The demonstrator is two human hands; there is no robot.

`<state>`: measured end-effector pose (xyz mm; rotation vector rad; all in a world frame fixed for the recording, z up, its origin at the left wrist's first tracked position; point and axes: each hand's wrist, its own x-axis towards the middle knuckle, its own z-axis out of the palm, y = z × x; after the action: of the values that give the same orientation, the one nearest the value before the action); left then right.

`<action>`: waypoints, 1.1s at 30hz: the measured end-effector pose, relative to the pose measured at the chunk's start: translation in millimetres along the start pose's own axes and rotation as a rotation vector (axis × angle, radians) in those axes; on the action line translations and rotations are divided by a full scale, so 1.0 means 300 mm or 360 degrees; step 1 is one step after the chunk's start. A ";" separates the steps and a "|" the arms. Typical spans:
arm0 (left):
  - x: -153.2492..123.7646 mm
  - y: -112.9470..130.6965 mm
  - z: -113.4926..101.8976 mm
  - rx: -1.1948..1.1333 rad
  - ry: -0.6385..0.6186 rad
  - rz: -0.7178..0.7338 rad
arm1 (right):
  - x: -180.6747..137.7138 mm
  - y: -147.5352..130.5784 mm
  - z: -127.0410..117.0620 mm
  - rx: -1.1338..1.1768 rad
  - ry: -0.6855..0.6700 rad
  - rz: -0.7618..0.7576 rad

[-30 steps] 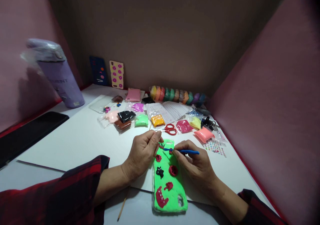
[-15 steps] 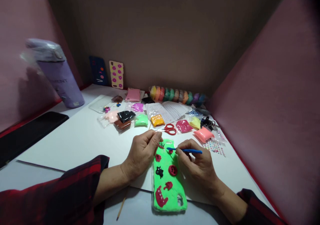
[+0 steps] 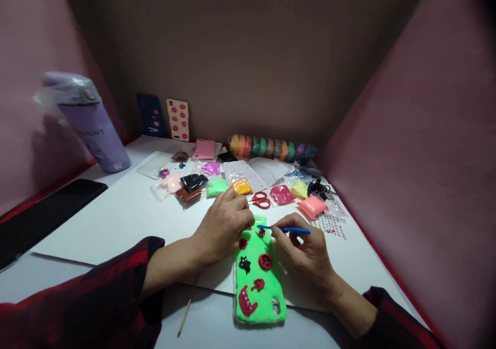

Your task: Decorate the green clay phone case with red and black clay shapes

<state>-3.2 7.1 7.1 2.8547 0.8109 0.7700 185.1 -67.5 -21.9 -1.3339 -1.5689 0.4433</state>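
Observation:
A phone case [image 3: 265, 301] coated in bright green clay lies lengthwise before me, bearing red and black clay figures such as a red button shape [image 3: 265, 262] and a black star-like figure [image 3: 244, 265]. My right hand [image 3: 308, 253] grips a blue modelling tool [image 3: 295, 230] like a pen, its tip over a small red piece near the case's far end. My left hand [image 3: 222, 226] is closed over the case's upper left corner, fingertips turned down; whatever they pinch is hidden. Red-handled scissors [image 3: 261, 200] lie just beyond the case.
Bagged clay, including an orange packet [image 3: 242, 186] and a coral packet [image 3: 312, 206], spreads behind my hands. A thin wooden stick [image 3: 186, 313] lies at front left. A purple bottle [image 3: 96, 132] and a black phone [image 3: 50, 215] are at left. Two decorated cases lean on the back wall.
My left hand has turned over and its fingers now cover the dark comb-like marks at the case's upper left. The right hand with the tool stays nearly in place; the view shifted slightly.

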 end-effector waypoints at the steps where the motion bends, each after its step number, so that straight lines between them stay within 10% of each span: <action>1: 0.004 -0.003 -0.002 0.0050 -0.0005 0.0036 | 0.002 -0.003 0.000 -0.0010 0.0046 0.0018; 33: 0.065 -0.005 0.013 0.0334 -0.0100 0.0605 | 0.016 0.007 -0.012 -0.0037 0.0197 0.0012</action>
<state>12.3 18.5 12.0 3.2547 0.3602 0.6568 189.7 -63.6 -19.7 -1.3598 -1.4711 0.3414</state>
